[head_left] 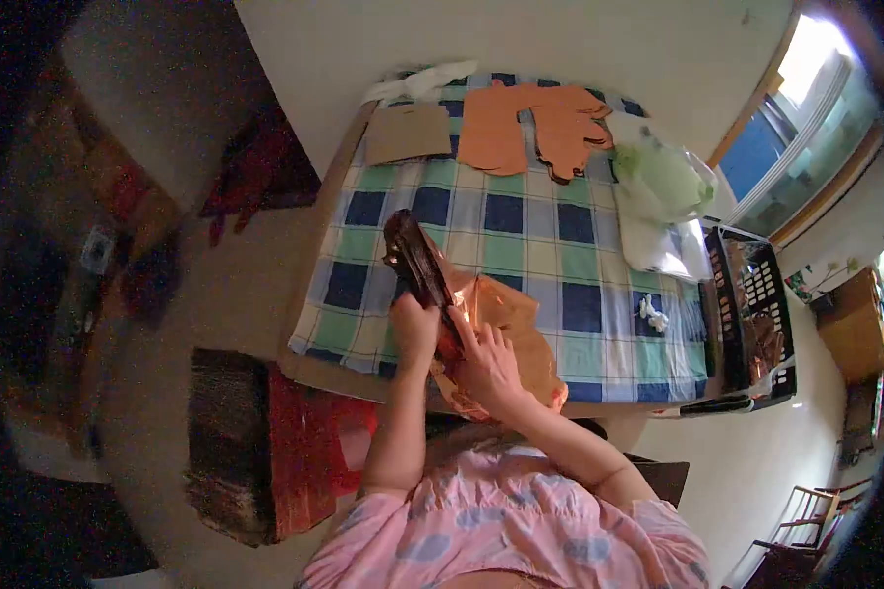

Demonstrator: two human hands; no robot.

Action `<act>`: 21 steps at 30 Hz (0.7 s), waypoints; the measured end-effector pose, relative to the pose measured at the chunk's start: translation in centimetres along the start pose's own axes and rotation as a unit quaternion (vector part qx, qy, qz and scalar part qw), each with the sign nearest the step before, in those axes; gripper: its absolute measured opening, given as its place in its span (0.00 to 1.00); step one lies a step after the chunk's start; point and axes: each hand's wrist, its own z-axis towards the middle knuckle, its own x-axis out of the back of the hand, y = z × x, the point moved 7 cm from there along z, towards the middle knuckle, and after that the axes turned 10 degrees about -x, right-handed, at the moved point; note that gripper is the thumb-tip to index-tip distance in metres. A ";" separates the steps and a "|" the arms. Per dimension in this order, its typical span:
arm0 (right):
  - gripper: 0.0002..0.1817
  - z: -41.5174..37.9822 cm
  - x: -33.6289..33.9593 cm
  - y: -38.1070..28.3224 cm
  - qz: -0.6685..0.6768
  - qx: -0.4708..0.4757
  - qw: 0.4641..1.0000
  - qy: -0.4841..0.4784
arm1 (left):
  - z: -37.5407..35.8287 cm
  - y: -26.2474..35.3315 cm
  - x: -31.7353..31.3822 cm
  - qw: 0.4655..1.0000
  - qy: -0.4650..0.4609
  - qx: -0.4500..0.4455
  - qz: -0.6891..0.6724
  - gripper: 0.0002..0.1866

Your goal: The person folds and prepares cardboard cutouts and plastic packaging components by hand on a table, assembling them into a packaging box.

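Note:
Near the front of a table with a checked cloth, my left hand is closed around a dark brown glossy bundle, which points up and to the left. My right hand lies against the lower right side of the bundle, its fingers bent over shiny orange-copper sheet material. What its fingertips hold is too small to make out. The copper material spreads under and to the right of my right hand, down to the table's front edge.
Orange flat pieces and a tan sheet lie at the back. A pale green plastic bag is at the right, with crumpled white tissue nearer. A black crate stands beyond the right edge; a red-and-dark stack is at lower left.

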 end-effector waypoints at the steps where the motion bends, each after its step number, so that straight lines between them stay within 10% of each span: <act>1: 0.38 0.2 0.1 0.4 0.028 -0.009 0.999 -0.024 | -0.4 0.7 0.7 1.000 0.011 -0.013 -0.001 0.12; 21: 0.43 2.7 0.7 0.7 0.132 0.010 0.990 -0.053 | -0.8 3.1 1.4 0.999 -0.004 -0.041 0.019 0.13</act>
